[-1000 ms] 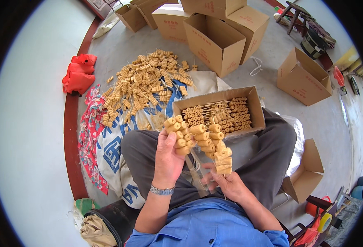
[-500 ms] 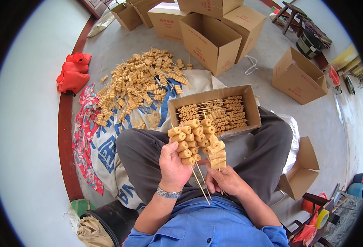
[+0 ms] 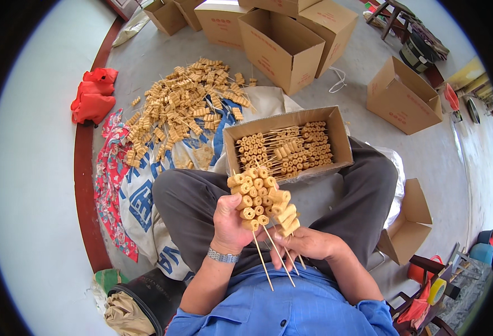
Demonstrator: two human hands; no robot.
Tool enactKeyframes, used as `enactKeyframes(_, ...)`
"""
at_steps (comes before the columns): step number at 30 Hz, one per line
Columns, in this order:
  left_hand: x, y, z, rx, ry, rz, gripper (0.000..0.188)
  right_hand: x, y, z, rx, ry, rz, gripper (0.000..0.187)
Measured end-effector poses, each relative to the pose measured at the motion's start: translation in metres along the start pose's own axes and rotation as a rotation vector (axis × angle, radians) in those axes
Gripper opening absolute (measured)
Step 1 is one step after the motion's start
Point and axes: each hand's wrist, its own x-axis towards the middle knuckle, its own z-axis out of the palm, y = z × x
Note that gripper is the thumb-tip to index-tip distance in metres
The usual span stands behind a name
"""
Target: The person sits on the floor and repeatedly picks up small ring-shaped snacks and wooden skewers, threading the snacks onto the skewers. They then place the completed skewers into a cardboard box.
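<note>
My left hand [image 3: 229,223] is closed around a bunch of skewers [image 3: 256,199] threaded with golden-brown, hollow rolled pieces. Bare stick ends poke out below it toward my lap. Close against the bunch, my right hand [image 3: 308,244] pinches the stick of another skewer [image 3: 286,215], whose rolls lean to the right. Some fingers of both hands are hidden behind the skewers. Just beyond them stands an open cardboard box [image 3: 344,137] between my knees, holding rows of the same skewers with their rolls stacked along both ends and a few lying across the middle.
At the left, a large heap of loose skewers [image 3: 185,103] lies on a white-and-blue sack sheet [image 3: 146,204]. Open cardboard cartons [image 3: 280,53] stand at the back, another carton [image 3: 403,98] at the right. A black bucket [image 3: 148,294] sits near my left elbow, a red bag [image 3: 94,96] by the wall.
The skewer in my right hand has come closer to the bunch and tilted. The left-hand bunch has turned, so more roll ends face up and the sticks spread out below.
</note>
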Motion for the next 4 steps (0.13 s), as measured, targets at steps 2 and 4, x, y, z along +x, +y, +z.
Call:
enactKeyframes(2, 0.000, 0.006, 0.014, 0.012, 0.009, -0.014, 0.084, -0.005, -0.001, -0.004, 0.068, 0.058, -0.090, 0.056)
enactKeyframes(4, -0.001, 0.013, 0.007, 0.057, -0.029, 0.009, 0.086, -0.006, 0.000, -0.016, 0.078, 0.155, -0.154, 0.056)
